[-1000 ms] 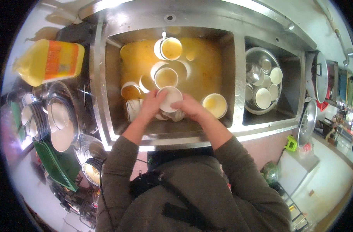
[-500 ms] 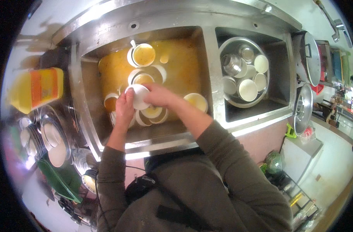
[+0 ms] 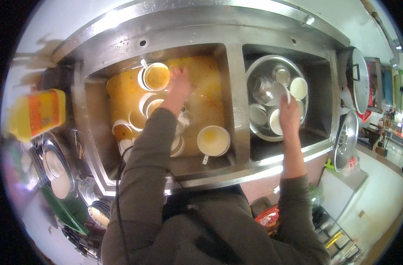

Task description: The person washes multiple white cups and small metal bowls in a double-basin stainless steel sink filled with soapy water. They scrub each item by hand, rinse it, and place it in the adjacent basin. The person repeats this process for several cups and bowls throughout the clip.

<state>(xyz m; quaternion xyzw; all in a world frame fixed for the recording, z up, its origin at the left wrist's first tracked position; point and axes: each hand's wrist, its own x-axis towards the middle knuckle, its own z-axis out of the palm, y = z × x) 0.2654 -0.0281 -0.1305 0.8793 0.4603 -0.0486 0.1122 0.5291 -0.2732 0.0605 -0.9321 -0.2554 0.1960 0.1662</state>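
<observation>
My left hand (image 3: 180,84) is low over the cloudy orange water in the left sink, fingers apart, beside a white bowl (image 3: 156,77) with orange liquid in it and a short white handle poking out. Under my left forearm lie more white bowls, partly hidden. Another white bowl (image 3: 213,140) sits at the sink's near right, a white handle jutting from below it. Over the steel basin (image 3: 251,76) in the right sink, my right hand (image 3: 290,117) grips a tilted, motion-blurred white bowl (image 3: 277,93) by its rim. Several white bowls and shiny metal cups (image 3: 281,74) stand in the basin.
A metal divider (image 3: 239,97) separates the two sinks. At the left stand a yellow jug (image 3: 38,114) and stacked plates (image 3: 55,163). Past the right sink are a large pot (image 3: 359,81) and a steel bowl (image 3: 346,140) on its side.
My hands were together over the left sink, holding a white bowl. My right hand has carried a white bowl right, over the basin; my left hand has let go and reached farther into the sink.
</observation>
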